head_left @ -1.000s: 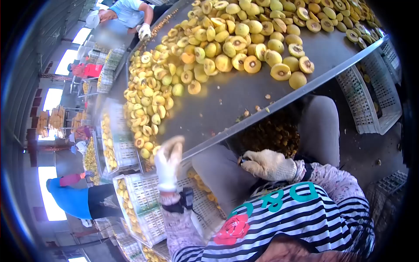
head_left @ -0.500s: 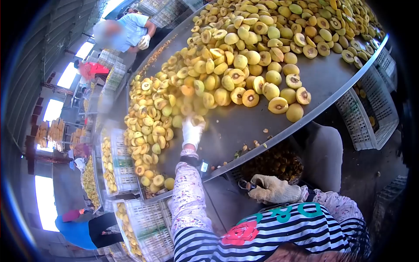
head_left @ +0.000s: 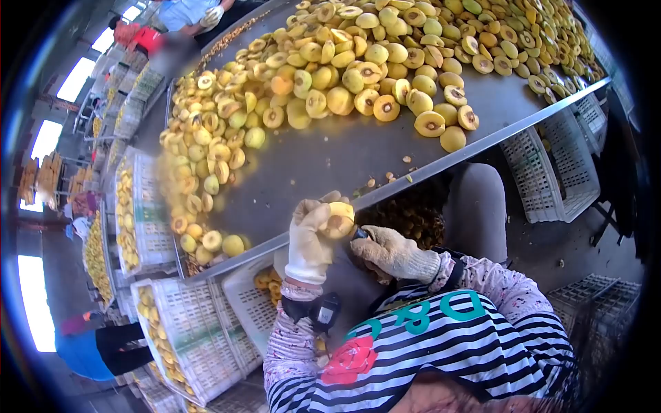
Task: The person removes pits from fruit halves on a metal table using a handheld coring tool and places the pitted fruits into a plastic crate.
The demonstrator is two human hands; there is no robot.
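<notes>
My left hand [head_left: 311,237], in a white glove, is closed around one halved yellow fruit [head_left: 339,219], cut face and pit hollow turned toward me, held just off the near edge of the metal table [head_left: 323,165]. My right hand [head_left: 392,253], in a knit work glove, is closed on a small pitting tool [head_left: 361,234] whose tip sits right at the fruit; I cannot tell whether the tool touches the pit.

Status of this piece, as I judge it: already halved; the centre looks brownish, so the pit appears not yet out.

Directly below my hands, between my knees, a container of dark pits [head_left: 406,213] is heaped high, which points to many pieces already processed. To my left and lower, white plastic crates [head_left: 186,323] hold rows of yellow fruit flesh; one crate is well filled along its edge, another nearer to me holds only a few pieces.

Remaining work: the table carries a large pile of halved fruit [head_left: 358,76], most showing a dark centre, running from the near left edge to the far right. By that measure the larger share is still to be done.

At the far end of the table another person's gloved hand [head_left: 210,15] works the same pile. More stacked crates [head_left: 551,165] stand to my right under the table.
</notes>
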